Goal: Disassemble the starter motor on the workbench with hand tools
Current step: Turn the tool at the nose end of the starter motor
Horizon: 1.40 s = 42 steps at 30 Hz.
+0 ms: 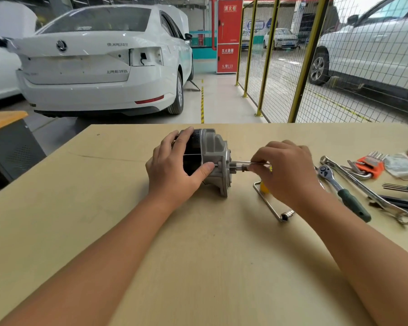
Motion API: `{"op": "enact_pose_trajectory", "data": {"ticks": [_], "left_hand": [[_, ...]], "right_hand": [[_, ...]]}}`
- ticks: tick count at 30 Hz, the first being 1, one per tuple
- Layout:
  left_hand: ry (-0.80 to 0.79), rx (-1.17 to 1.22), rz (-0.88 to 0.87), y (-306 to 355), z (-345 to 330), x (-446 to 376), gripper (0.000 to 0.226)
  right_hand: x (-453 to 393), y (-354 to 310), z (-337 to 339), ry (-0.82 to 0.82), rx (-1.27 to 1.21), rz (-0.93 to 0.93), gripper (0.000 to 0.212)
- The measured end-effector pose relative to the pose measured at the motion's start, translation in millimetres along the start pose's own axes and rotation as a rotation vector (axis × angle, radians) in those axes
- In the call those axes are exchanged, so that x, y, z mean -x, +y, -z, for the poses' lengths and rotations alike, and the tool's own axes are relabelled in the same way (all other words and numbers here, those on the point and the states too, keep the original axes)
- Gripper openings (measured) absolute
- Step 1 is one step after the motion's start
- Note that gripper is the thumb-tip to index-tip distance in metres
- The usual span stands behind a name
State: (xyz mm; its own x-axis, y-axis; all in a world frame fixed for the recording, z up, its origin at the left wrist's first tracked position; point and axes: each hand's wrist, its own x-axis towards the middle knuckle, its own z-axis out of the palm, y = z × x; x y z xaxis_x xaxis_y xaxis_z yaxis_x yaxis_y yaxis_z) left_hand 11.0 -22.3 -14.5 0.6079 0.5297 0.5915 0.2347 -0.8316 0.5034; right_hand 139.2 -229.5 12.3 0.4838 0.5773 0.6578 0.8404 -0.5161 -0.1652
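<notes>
Motor (212, 158) lies on its side mid-bench (104, 208), black body toward 9 o'clock, grey flange and pinion (238, 166) toward 3 o'clock. Left hand (174, 165) wraps the black body from the 9 o'clock side, fingers over the top, thumb pressed on the grey housing. Right hand (285, 168) sits at 3 o'clock of the motor, fingers curled, pinching a thin metal tool (257, 163) whose tip lies at the pinion shaft; the hand hides the rest of the tool. Something yellow (265, 187) shows under the right palm, unclear what. L-shaped socket wrench (269, 203) lies at 5 o'clock of the motor, just beside the right wrist. Further toward 3 o'clock: green-handled ratchet (344, 191), combination spanner (372, 196), orange hex-key holder (369, 164), more keys and a plastic bag (400, 165) at the bench edge. Beyond the bench at 12 o'clock: white car (99, 60), red fire cabinet (229, 36), yellow-framed mesh fence (292, 67).
</notes>
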Motion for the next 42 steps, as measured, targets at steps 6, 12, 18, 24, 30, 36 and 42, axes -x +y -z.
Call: {"op": "enact_pose_trajectory", "data": {"ticks": [6,12,18,24,30,36,42], "left_hand": [[-0.013,-0.004,-0.004,2,2,1,0.089],[-0.019,-0.005,-0.007,2,3,1,0.089],[-0.022,-0.010,-0.004,1,3,0,0.089],[-0.033,-0.033,-0.014,1,4,1,0.089],[-0.008,-0.028,-0.022,-1,2,0,0.091],[-0.017,-0.024,-0.035,-6,1,-1,0.089],[-0.055,0.002,-0.059,-11,4,-8,0.088]], "right_hand": [[1,37,2,-0.180,0.044,-0.417,0.014],[7,43,-1,-0.257,-0.207,-0.622,0.017],[7,12,24,-0.289,0.124,-0.400,0.037],[17,-15,24,-0.706,0.289,-0.298,0.039],[28,-15,2,-0.709,0.249,-0.221,0.015],[34,-24,-2,-0.701,0.302,-0.142,0.010],[15,-7,16,-0.595,-0.164,-0.308,0.017]]}}
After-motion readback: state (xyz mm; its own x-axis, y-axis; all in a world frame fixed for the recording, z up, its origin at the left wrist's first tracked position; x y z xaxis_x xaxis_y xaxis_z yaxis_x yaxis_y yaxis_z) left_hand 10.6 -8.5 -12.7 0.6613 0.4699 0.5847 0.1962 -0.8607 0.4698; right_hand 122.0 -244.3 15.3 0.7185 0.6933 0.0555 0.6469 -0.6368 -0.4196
